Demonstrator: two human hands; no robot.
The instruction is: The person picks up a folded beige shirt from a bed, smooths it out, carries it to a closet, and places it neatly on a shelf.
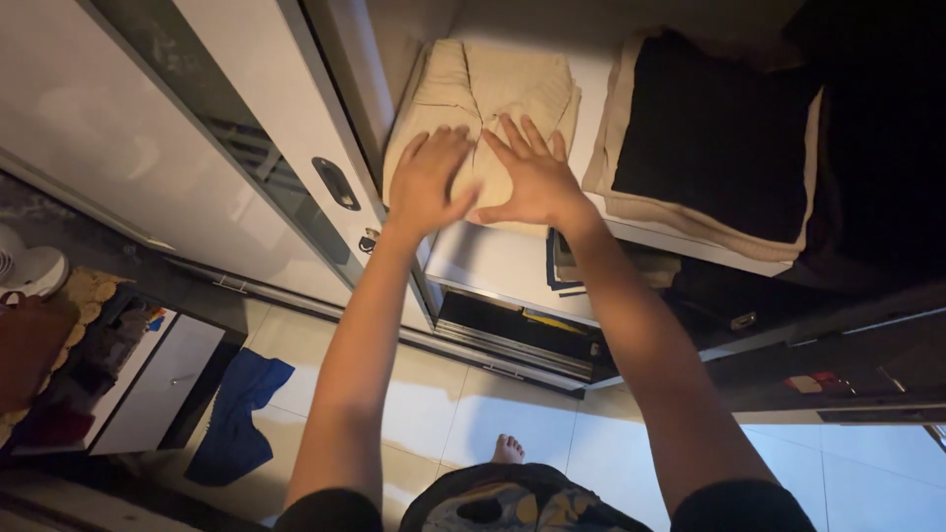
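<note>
A folded beige garment (pixel 493 89) lies on a white wardrobe shelf (pixel 503 261). My left hand (pixel 426 182) rests flat on its near left part, fingers spread. My right hand (pixel 532 177) presses flat on its near right part, thumb touching the left hand. Neither hand grips anything. To the right on the same shelf lies a folded black garment (pixel 714 133) on top of a beige one (pixel 690 222).
A sliding wardrobe door (pixel 296 128) with a dark recessed handle (pixel 336 183) stands at the left. Lower shelves (pixel 532 330) hold papers and dark items. A blue cloth (pixel 236 419) lies on the tiled floor beside a low cabinet (pixel 158 384). My bare foot (pixel 507 450) shows below.
</note>
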